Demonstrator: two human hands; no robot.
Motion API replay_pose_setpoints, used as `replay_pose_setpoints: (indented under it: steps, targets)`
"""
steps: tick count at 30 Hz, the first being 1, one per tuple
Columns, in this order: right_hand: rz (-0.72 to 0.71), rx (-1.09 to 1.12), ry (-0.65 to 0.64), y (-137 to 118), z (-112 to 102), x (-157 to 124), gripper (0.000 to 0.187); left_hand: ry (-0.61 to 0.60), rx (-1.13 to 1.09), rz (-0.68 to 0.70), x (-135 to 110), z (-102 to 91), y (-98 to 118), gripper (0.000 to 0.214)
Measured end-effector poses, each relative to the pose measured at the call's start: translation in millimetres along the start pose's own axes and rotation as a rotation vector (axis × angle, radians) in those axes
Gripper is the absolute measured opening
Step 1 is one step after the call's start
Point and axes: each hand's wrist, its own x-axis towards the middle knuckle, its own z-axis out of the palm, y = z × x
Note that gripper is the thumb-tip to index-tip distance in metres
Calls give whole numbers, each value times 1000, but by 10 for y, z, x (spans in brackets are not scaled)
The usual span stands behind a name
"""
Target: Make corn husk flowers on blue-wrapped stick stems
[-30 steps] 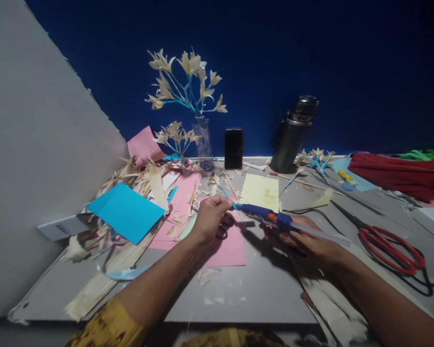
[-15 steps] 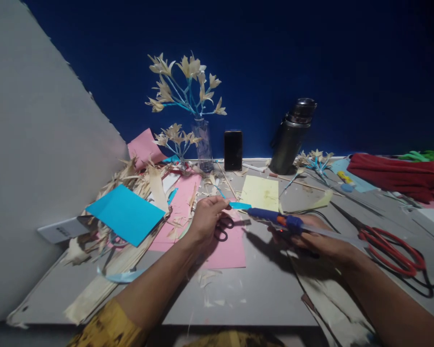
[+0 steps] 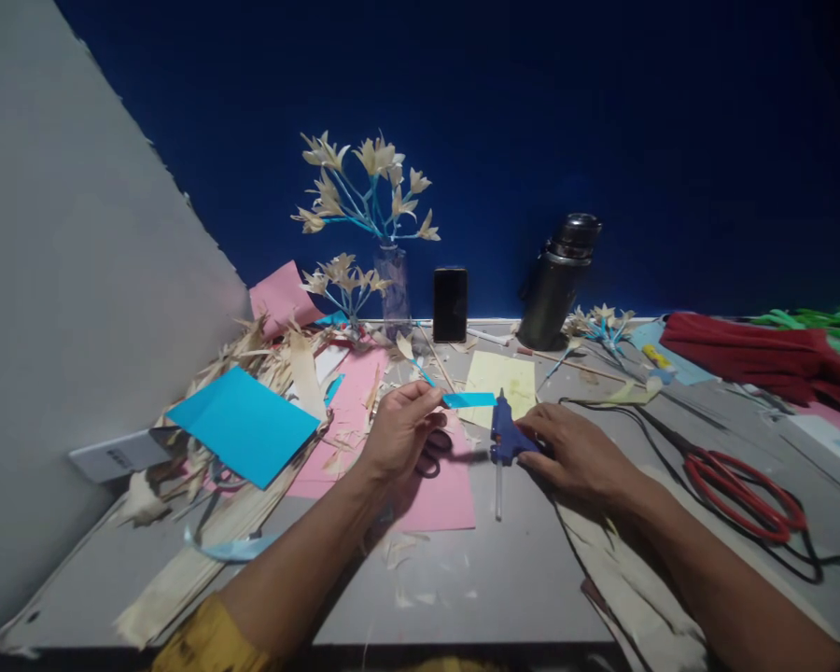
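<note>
Glue gun — turned forward, right hand touching

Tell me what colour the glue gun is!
The glue gun is dark blue in the head view.

A narrow strip of bright blue paper sticks out, flat and nearly level, from the left hand's pinched fingertips toward the right hand. A single cream flower on a thin blue stem slants up and away from the same pinch. The dark blue glue gun lies between the hands, nozzle pointing away beside the strip's free end, its handle between the right thumb and fingers, a translucent glue stick protruding from its rear.
</note>
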Motion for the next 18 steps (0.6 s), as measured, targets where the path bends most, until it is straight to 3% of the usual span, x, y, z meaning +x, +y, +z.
replay_pose_setpoints:
  steps: [2,4,7,9,13,18]
  targets:
    - [2,191,87,-52,-36,-2,27,-29,-14,-39,-19,-5,-13,41]
    - [87,530,122,-155,-53,10,32,-52,-29,-57,-25,-6,-29,39]
    - [260,1053,61,-382,6,71,44,-74,-70,19,-11,3,-38,35]
    - [292,1218,47,-535,83,137,46,-86,-92,86,1,13,-39,31]
    - [261,1191,226,-737,183,259,40,-58,-71,97,-5,22,-52,28]
    - [171,880,403,-843,166,281,27,75,10,-77,-51,46,-82,29]
